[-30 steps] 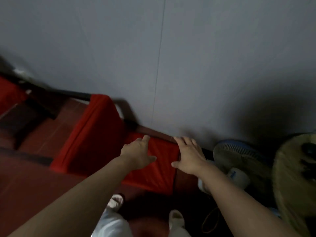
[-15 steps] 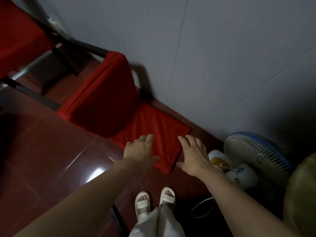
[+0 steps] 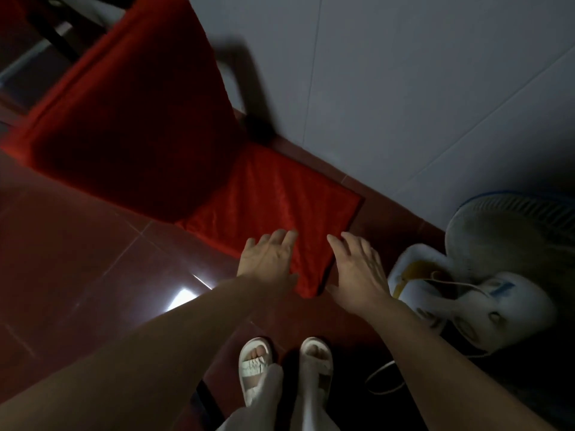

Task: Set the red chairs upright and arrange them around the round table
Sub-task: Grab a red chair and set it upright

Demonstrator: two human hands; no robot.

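Note:
A red fabric-covered chair (image 3: 149, 126) lies tipped over on the dark red tiled floor, beside the grey wall. Its flat backrest part (image 3: 280, 206) rests on the floor and points toward me. My left hand (image 3: 267, 259) hovers over the near left corner of that part, fingers spread. My right hand (image 3: 357, 269) is spread just off its near right corner. Neither hand grips the chair. The round table is out of view.
A white and blue floor fan (image 3: 485, 275) with a loose cord lies at the right, close to my right hand. The grey wall (image 3: 404, 88) runs behind the chair. My feet in white sandals (image 3: 286, 365) stand below. Dark chair legs (image 3: 59, 35) show top left.
The view has tilted down and drawn closer to the chair. Both hands have lowered toward the backrest's near end, still spread and holding nothing.

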